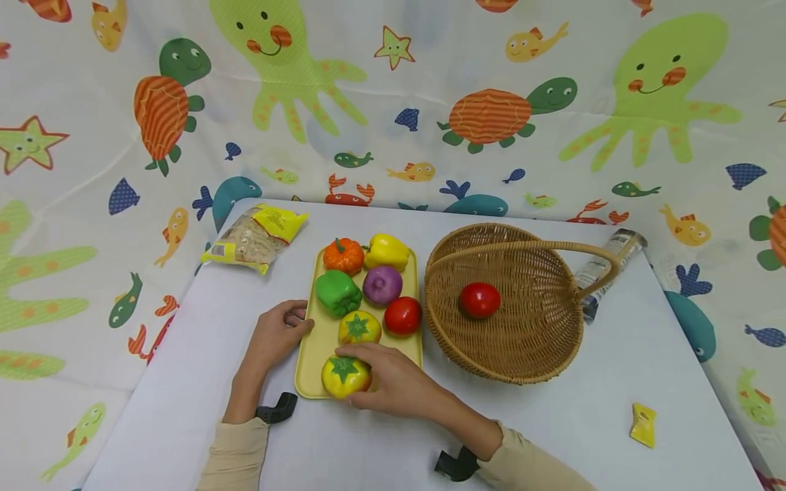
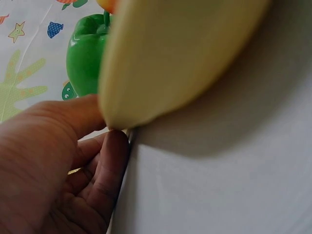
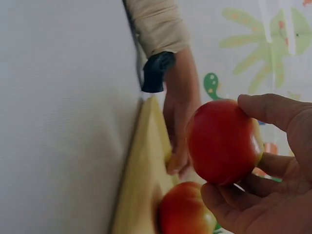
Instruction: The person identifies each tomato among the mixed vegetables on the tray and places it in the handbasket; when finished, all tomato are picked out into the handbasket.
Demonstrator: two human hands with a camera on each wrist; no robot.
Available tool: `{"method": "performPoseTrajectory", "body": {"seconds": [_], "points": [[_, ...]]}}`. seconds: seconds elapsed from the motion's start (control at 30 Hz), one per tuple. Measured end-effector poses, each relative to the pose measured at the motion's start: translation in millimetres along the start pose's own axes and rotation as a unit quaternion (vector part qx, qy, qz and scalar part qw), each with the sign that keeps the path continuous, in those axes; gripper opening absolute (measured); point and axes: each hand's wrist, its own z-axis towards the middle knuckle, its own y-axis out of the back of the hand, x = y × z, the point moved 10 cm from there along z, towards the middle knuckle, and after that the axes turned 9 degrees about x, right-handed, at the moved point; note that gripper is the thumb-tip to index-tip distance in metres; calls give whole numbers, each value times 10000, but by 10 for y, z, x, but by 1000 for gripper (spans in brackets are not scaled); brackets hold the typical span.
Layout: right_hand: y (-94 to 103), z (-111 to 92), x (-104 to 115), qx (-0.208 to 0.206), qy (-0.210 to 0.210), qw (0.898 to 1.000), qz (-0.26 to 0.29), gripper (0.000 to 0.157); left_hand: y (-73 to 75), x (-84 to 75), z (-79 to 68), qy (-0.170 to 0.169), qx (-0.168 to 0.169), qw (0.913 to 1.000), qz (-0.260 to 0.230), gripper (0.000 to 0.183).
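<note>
My right hand (image 1: 399,382) holds a yellow-and-red toy tomato (image 1: 344,378) with a green star-shaped top, over the near end of a yellow tray (image 1: 314,354). The right wrist view shows its red underside (image 3: 222,141) between thumb and fingers, apart from a similar tomato (image 3: 183,209). My left hand (image 1: 279,334) pinches the tray's left rim, with some fingers hidden beneath it. On the tray lie the second yellow tomato (image 1: 359,320), a red tomato (image 1: 402,316), a purple onion-like toy (image 1: 383,285), a green pepper (image 1: 338,293), a yellow pepper (image 1: 387,253) and an orange pumpkin (image 1: 344,256).
Right of the tray stands a wicker basket (image 1: 540,334) with an arched handle and a red tomato (image 1: 480,300) inside. A clear cylindrical package (image 1: 614,262) lies behind it. A yellow bag (image 1: 254,235) is at the back left, a small yellow packet (image 1: 643,425) at the right.
</note>
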Motion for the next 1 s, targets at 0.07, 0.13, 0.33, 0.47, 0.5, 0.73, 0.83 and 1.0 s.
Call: {"method": "performPoseTrajectory", "body": {"seconds": [0.07, 0.13, 0.33, 0.47, 0.5, 0.73, 0.83, 1.0], "points": [[50, -20, 70, 12, 42, 10000, 77, 65, 1, 2, -2, 10, 4, 10000, 2, 43], [101, -41, 136, 26, 68, 9999, 141, 65, 4, 5, -4, 32, 6, 10000, 4, 43], [273, -142, 334, 36, 168, 9992, 367, 64, 2, 6, -5, 59, 28, 10000, -23, 44], [415, -235, 476, 5, 295, 9985, 454, 64, 0, 6, -5, 61, 41, 10000, -52, 44], [455, -259, 511, 0, 317, 9984, 474, 64, 1, 6, -7, 63, 39, 10000, -54, 44], [747, -445, 729, 69, 527, 9964, 662, 63, 5, 8, -5, 69, 34, 10000, -35, 44], [851, -521, 812, 212, 678, 9959, 558, 62, 7, 11, -9, 69, 17, 10000, -28, 44], [1015, -660, 887, 536, 806, 9940, 509, 61, -2, 14, -5, 38, 21, 10000, -22, 43]]}}
